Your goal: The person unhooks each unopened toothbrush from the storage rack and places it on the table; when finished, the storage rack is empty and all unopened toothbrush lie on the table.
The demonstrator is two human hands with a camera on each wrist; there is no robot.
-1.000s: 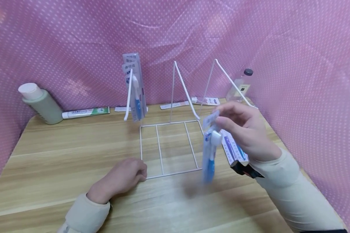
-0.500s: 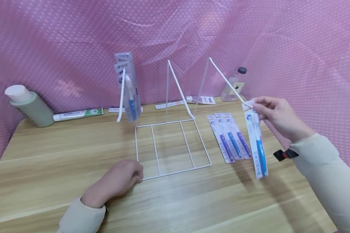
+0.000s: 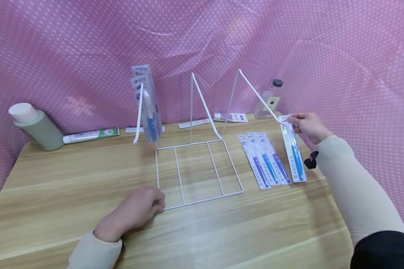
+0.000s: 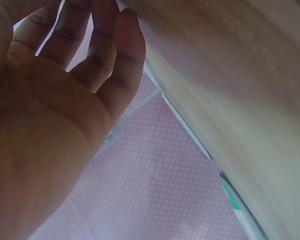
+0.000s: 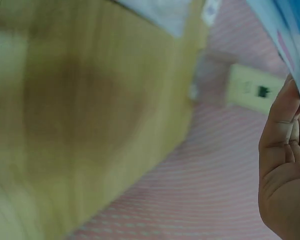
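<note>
The right hand (image 3: 308, 125) pinches the top edge of a packaged blue toothbrush (image 3: 294, 155) at the tip of the wire rack's (image 3: 195, 170) right hook arm, the pack hanging down from the fingers just beside three more toothbrush packs (image 3: 266, 160) lying flat on the wooden table (image 3: 70, 179). The left hand (image 3: 138, 209) rests by the rack's front left corner with fingers loosely curled, its fingertips hidden in the head view, so whether they touch the wire cannot be told. Both wrist views are blurred; the right one shows only a fingertip (image 5: 285, 125) against the pack's edge

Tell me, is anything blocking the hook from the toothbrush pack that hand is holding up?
No. The right hand pinches the toothbrush pack right at the tip of the right hook; nothing visible sits between them.
</note>
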